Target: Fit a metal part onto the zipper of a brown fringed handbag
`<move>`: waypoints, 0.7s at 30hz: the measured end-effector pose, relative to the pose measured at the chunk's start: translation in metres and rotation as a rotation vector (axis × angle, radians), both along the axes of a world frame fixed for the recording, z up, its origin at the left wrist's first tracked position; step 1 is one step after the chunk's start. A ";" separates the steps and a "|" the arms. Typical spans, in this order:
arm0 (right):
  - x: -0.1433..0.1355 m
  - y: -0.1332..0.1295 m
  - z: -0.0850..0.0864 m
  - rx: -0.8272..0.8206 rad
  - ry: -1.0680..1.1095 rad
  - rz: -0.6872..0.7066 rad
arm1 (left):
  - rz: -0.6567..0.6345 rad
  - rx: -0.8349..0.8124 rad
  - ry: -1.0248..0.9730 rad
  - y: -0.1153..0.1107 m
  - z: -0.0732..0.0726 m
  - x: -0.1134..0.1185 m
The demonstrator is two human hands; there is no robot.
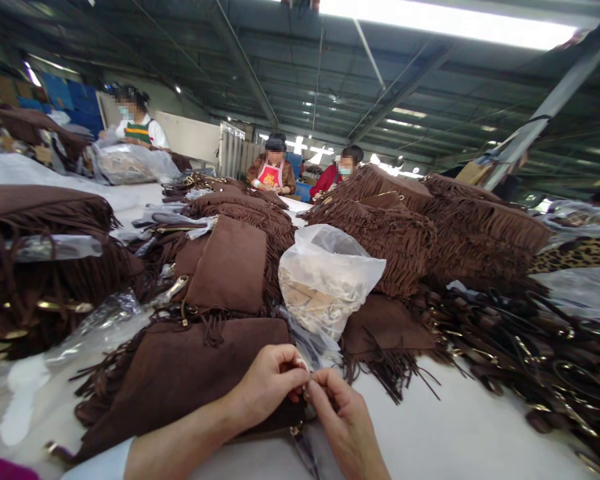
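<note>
Left hand [267, 390] and right hand [343, 413], lower centre, are pinched together on a small piece [307, 395], indistinct; beneath the nearer left, a brown bag [180, 373] is laid, long axis slanting lower left.

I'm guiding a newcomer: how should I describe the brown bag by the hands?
On the pale table, find the left hand meeting the right hand. Just beyond the left forearm lies a dark brown bag, fringed at its left end. Unlike the piled bags farther back, it lies nearest, partly hidden by that forearm.
</note>
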State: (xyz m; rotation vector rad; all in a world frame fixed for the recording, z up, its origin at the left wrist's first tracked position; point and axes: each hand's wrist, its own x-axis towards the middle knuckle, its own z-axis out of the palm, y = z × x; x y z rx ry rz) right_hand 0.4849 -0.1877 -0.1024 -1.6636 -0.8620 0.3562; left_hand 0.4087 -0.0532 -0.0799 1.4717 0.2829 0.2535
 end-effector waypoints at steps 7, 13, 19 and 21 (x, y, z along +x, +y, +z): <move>0.008 -0.006 -0.003 -0.105 -0.107 -0.101 | 0.033 0.236 0.051 0.007 0.006 -0.007; 0.016 -0.018 0.019 -0.329 -0.198 0.132 | -0.144 -0.296 -0.025 0.011 0.009 -0.004; 0.029 -0.034 0.032 -0.302 -0.164 0.199 | -0.075 -0.339 -0.029 0.013 0.002 0.000; 0.032 -0.036 0.028 -0.295 -0.074 0.197 | -0.051 -0.305 -0.051 0.014 0.000 0.000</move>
